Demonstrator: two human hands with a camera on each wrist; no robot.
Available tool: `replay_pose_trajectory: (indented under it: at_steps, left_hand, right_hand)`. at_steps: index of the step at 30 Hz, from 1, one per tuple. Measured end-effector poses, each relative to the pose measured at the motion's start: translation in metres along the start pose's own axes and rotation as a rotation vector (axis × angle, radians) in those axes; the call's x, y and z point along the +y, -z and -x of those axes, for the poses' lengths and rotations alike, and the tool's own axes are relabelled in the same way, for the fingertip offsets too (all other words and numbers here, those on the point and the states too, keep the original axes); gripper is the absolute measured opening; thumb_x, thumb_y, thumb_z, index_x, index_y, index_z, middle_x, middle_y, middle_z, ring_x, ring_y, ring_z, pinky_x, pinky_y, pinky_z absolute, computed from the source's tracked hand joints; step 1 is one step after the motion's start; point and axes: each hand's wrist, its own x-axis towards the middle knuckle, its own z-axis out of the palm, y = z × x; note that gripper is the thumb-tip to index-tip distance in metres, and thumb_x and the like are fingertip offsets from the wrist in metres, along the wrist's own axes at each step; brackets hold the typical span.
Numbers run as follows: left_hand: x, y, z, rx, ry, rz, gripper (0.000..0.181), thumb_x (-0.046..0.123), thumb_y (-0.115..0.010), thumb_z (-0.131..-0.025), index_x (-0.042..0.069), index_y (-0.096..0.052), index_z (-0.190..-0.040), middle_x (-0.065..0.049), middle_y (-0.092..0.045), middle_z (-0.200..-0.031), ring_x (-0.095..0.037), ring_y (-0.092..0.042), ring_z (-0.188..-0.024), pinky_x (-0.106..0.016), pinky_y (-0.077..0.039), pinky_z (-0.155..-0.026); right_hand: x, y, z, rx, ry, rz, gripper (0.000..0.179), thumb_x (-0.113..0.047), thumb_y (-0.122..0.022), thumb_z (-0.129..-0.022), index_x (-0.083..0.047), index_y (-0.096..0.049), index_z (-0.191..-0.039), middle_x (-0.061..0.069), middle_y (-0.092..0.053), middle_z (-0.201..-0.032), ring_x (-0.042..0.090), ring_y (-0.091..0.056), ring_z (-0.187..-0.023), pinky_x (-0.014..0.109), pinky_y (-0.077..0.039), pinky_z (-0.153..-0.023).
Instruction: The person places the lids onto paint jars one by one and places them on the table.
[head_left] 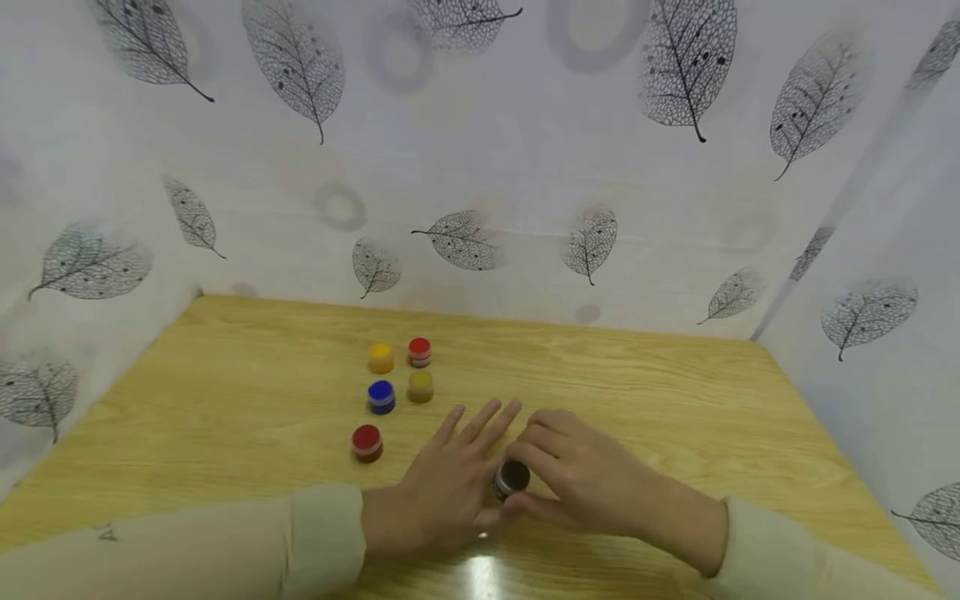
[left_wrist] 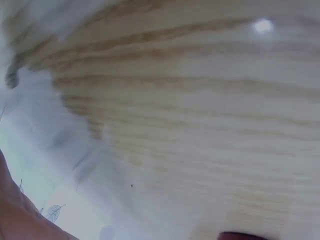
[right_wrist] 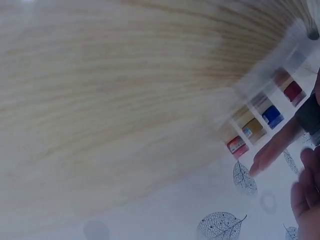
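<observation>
A small jar with a dark brown or black lid (head_left: 514, 476) stands on the table between the two hands. My right hand (head_left: 581, 475) holds it, curled fingers at its far side and thumb at its near side. Beside the jar lies my left hand (head_left: 450, 483), palm down, its fingers straight and spread over the wood. Whether the left hand touches the jar is hard to tell. In the right wrist view the dark jar (right_wrist: 309, 120) appears at the right edge, near the right hand's fingers (right_wrist: 306, 197).
Left of the hands stand a dark red jar (head_left: 367, 443), a blue jar (head_left: 382, 397), an orange-yellow jar (head_left: 381, 357), a bright red jar (head_left: 420, 352) and a mustard-yellow jar (head_left: 421, 386). A leaf-print curtain (head_left: 480, 167) surrounds the wooden table (head_left: 225, 400).
</observation>
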Motion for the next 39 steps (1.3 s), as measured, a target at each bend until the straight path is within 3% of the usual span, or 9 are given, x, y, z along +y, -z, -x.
replay_pose_trajectory:
  at_steps: [6,11,14,22,25,30,35,39]
  left_hand:
    - [-0.005,0.005,-0.002,0.005,-0.062,-0.083,0.073,0.069,-0.026,-0.099,0.029,-0.023,-0.160,-0.005,-0.008,-0.169,-0.028,-0.012,-0.155,-0.058,-0.020,-0.121]
    - [-0.008,0.009,-0.002,0.034,-0.119,-0.193,0.075,0.071,-0.032,-0.097,0.028,-0.029,-0.159,-0.002,-0.022,-0.167,-0.027,-0.019,-0.154,-0.056,-0.025,-0.120]
    - [-0.008,0.011,-0.002,0.034,-0.108,-0.196,0.076,0.072,-0.033,-0.096,0.028,-0.030,-0.158,-0.001,-0.024,-0.166,-0.028,-0.021,-0.154,-0.057,-0.026,-0.120]
    - [-0.004,0.014,0.000,-0.035,-0.013,-0.014,0.077,0.071,-0.036,-0.096,0.026,-0.031,-0.158,-0.008,-0.018,-0.168,-0.030,-0.020,-0.154,-0.060,-0.022,-0.120]
    - [-0.004,0.015,0.000,-0.029,-0.014,0.004,0.077,0.071,-0.037,-0.095,0.027,-0.032,-0.158,-0.007,-0.018,-0.168,-0.029,-0.019,-0.154,-0.060,-0.022,-0.120]
    - [-0.007,0.018,-0.001,-0.003,-0.078,0.013,0.076,0.067,-0.039,-0.097,0.026,-0.026,-0.160,-0.002,-0.017,-0.168,-0.027,-0.018,-0.154,-0.059,-0.019,-0.121]
    - [-0.009,0.017,-0.002,0.028,-0.142,-0.027,0.077,0.066,-0.040,-0.097,0.025,-0.024,-0.160,-0.001,-0.018,-0.168,-0.027,-0.021,-0.154,-0.058,-0.021,-0.121]
    - [-0.009,0.016,-0.004,0.028,-0.176,0.033,0.075,0.063,-0.044,-0.097,0.024,-0.029,-0.159,-0.001,-0.018,-0.168,-0.027,-0.021,-0.154,-0.061,-0.024,-0.119]
  right_hand:
    - [0.011,0.011,-0.002,-0.149,0.125,0.196,0.041,-0.054,-0.049,-0.098,-0.017,-0.061,-0.111,-0.001,-0.059,-0.102,0.021,-0.054,-0.103,0.039,-0.045,-0.090]
    - [0.012,0.014,-0.006,-0.219,0.181,0.226,0.040,-0.055,-0.046,-0.099,-0.019,-0.059,-0.111,0.000,-0.059,-0.109,0.021,-0.052,-0.108,0.042,-0.043,-0.094]
    - [0.009,0.009,-0.008,-0.193,0.136,0.215,0.038,-0.052,-0.042,-0.101,-0.018,-0.060,-0.103,0.000,-0.059,-0.107,0.021,-0.052,-0.105,0.043,-0.043,-0.093]
    - [-0.007,-0.007,-0.007,-0.021,-0.091,0.195,0.048,-0.050,-0.028,-0.104,-0.018,-0.057,-0.084,-0.003,-0.053,-0.086,0.021,-0.050,-0.091,0.045,-0.038,-0.085]
    - [-0.007,-0.005,-0.007,-0.003,-0.112,0.181,0.048,-0.052,-0.029,-0.103,-0.018,-0.057,-0.083,-0.003,-0.052,-0.085,0.020,-0.049,-0.090,0.046,-0.037,-0.084]
    - [-0.001,0.007,-0.010,-0.059,-0.031,0.123,0.041,-0.049,-0.037,-0.101,-0.017,-0.059,-0.087,-0.001,-0.058,-0.096,0.020,-0.051,-0.095,0.045,-0.040,-0.087]
    - [0.006,0.016,-0.011,-0.134,0.081,0.085,0.031,-0.044,-0.054,-0.093,-0.016,-0.061,-0.101,-0.002,-0.059,-0.104,0.020,-0.051,-0.100,0.043,-0.041,-0.089]
    - [0.009,0.022,-0.011,-0.182,0.142,0.068,0.034,-0.040,-0.061,-0.087,-0.016,-0.060,-0.111,-0.003,-0.060,-0.112,0.020,-0.052,-0.105,0.043,-0.041,-0.093]
